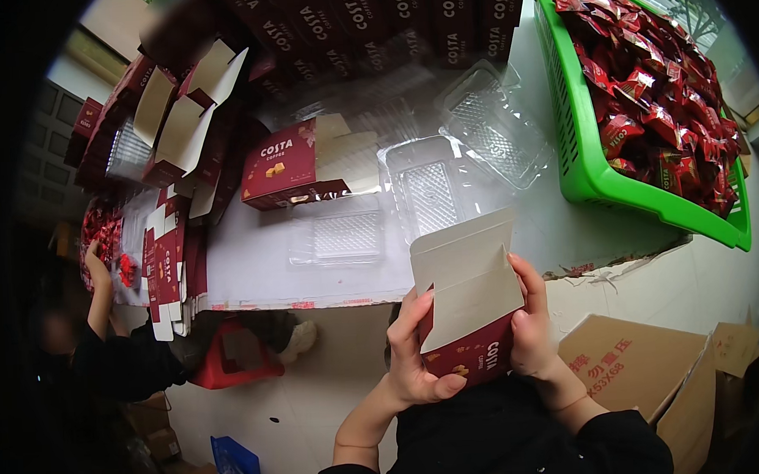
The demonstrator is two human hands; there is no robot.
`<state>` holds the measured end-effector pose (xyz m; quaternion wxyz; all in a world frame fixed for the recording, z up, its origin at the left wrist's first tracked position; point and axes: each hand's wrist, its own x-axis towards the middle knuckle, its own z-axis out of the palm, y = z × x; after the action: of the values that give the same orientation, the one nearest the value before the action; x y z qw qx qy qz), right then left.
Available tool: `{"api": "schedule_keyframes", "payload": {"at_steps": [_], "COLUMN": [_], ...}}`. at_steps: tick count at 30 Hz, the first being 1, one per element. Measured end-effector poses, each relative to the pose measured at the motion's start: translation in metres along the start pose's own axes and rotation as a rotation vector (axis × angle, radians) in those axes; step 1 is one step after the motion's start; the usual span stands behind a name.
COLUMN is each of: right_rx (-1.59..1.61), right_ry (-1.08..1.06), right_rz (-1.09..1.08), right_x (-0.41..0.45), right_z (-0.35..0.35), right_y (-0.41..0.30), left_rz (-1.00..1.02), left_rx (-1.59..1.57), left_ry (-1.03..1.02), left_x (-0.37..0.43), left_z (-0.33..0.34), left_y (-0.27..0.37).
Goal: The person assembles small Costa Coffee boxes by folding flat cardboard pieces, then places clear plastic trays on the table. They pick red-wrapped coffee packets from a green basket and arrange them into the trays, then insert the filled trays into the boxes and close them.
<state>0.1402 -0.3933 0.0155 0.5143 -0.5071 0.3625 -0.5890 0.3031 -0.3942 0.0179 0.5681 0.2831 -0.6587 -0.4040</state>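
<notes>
Between my two hands is a dark red Costa Coffee carton point(470, 354), its pale inner flap raised towards the table. My left hand point(413, 356) grips the carton's left side, thumb across the printed face. On the right side, my right hand point(530, 319) holds the edge near the flap. Just beyond the carton, clear plastic trays point(430, 193) lie on the white table, one point(347, 235) flat at the left and others point(499, 130) overlapping behind. Another Costa carton point(281, 165) lies on its side with its flaps open.
A green plastic basket point(619, 191) of red wrapped packets point(659, 97) stands at the right. Stacked cartons point(357, 15) line the back; flattened cartons point(165, 265) lie at the left table edge. A co-worker's arm point(100, 293) reaches in there. A cardboard box point(639, 359) stands on the floor.
</notes>
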Motion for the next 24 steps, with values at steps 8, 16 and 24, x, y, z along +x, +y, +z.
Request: {"api": "schedule_keyframes", "payload": {"at_steps": [8,16,24], "right_rx": [-0.129,-0.04,-0.164], "right_ry": [-0.043,0.053,-0.011], "right_rz": [-0.055,-0.328,-0.347], "right_x": [-0.009,-0.005,-0.001], "right_z": [-0.005,0.003,-0.01], "right_y": [0.007,0.01,0.006], "left_rz": [-0.091,0.056,-0.045], "left_rx": [0.14,0.026,0.078], "left_ry": [0.089,0.067,0.014], "left_x": [-0.001,0.007,0.003], "left_z": [-0.003,0.003,0.003], "left_y": [0.001,-0.01,0.0]}}
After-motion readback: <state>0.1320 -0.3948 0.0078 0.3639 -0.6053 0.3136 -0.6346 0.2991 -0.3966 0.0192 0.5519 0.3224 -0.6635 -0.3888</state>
